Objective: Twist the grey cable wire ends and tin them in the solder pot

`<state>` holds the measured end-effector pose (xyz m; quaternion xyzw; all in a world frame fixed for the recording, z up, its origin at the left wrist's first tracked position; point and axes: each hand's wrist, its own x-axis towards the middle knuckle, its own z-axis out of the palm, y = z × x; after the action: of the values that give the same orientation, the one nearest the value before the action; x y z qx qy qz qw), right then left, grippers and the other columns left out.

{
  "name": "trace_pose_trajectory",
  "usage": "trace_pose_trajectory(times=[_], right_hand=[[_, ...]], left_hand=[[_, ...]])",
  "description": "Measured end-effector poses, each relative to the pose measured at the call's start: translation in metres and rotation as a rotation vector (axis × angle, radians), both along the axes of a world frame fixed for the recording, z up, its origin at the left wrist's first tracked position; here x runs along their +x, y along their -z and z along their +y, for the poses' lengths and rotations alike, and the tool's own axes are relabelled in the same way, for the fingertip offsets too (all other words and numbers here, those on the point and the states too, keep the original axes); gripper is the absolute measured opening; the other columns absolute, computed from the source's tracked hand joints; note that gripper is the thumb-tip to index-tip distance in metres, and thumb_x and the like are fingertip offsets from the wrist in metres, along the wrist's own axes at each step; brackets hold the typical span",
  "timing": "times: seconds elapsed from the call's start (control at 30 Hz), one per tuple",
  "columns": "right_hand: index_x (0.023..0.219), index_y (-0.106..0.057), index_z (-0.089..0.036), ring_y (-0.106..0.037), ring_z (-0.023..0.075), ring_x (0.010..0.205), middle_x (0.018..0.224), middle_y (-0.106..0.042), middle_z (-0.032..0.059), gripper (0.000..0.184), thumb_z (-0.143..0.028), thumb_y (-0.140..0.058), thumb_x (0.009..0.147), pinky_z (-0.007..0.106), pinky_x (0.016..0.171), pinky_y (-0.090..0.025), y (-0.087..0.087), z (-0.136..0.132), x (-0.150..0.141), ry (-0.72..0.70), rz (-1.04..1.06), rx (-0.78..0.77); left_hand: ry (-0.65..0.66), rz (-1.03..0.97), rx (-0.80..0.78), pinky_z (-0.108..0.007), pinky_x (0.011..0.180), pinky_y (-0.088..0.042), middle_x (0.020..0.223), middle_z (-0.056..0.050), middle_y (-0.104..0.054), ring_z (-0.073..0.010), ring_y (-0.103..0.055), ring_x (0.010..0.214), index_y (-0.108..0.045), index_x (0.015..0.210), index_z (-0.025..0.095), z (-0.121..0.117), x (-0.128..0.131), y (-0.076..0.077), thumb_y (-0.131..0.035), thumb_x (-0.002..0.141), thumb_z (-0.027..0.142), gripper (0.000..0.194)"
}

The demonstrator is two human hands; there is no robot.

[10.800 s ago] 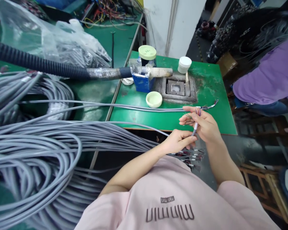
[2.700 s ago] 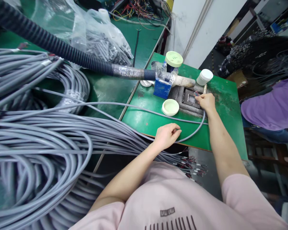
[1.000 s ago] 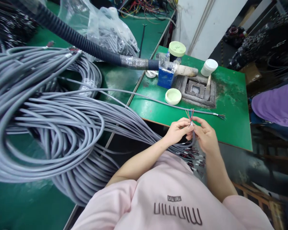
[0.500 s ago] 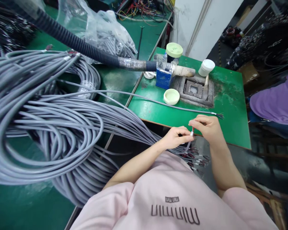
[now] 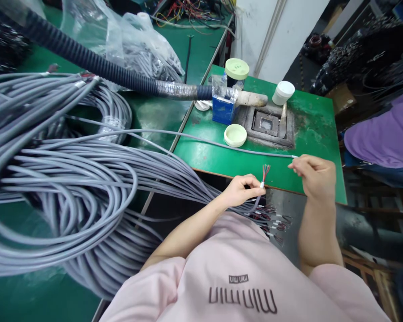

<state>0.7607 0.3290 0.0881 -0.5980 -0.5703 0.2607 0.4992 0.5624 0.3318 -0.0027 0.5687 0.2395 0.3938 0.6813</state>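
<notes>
Head view, only one: in the left hand [image 5: 242,191], pinched between thumb and fingers around a white sleeve [image 5: 262,184], a gray cable [image 5: 258,204], end pointing up by the near edge of the green table [image 5: 317,120]; thin, mostly reddish wires [image 5: 265,171] fanned out on top. At the right hand [image 5: 317,176], fingers curled in a close grip, the end of a second cable [image 5: 242,150] laid across the table; cannot tell if pinched or just covered. Looks like handling of stripped cable ends, one held ready, another reached for. Next move probably calls for a light, exact pinch at the second end, without bending the held wires. Materials: smooth, matte gray jackets, looped in a big loose heap [image 5: 87,154] at left; ribbed dark hose [image 5: 97,65], shiny tape wrap farther along; crinkly clear bag [image 5: 147,49]; boxy blue block [image 5: 222,110]; round white jar [image 5: 284,91]; shallow pale-green lid [image 5: 235,143]; crusty, sooty square frame [image 5: 275,141] around dark metal, flat paddle [image 5: 283,123] along the right side.
</notes>
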Motion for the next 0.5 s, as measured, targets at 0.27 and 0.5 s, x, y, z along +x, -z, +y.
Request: trace_pose_trajectory(times=[0.27,0.5], right_hand=[[0.061,-0.07,-0.018,-0.05,0.0108,0.055,0.059,-0.061,-0.0008,0.03,-0.039,-0.069,0.083,0.026,0.054,-0.035,-0.006,0.0,-0.022,-0.37,-0.36,-0.298],[0.063,-0.072,-0.019,-0.052,0.0117,0.056,0.059,-0.059,-0.0009,0.027,-0.034,-0.068,0.084,0.026,0.054,-0.037,0.0,0.0,-0.021,-0.342,-0.269,-0.202]], left_hand=[[-0.01,0.041,0.094,-0.028,0.074,-0.044,0.072,-0.004,-0.065,-0.0126,-0.056,0.072,-0.069,0.071,0.014,0.0,0.001,-0.002,-0.076,0.077,0.042,0.029],[-0.084,0.027,-0.004,-0.027,0.07,-0.043,0.071,-0.002,-0.062,-0.0108,-0.054,0.068,-0.068,0.07,0.013,0.001,0.001,0.001,-0.078,0.074,0.042,0.03]])
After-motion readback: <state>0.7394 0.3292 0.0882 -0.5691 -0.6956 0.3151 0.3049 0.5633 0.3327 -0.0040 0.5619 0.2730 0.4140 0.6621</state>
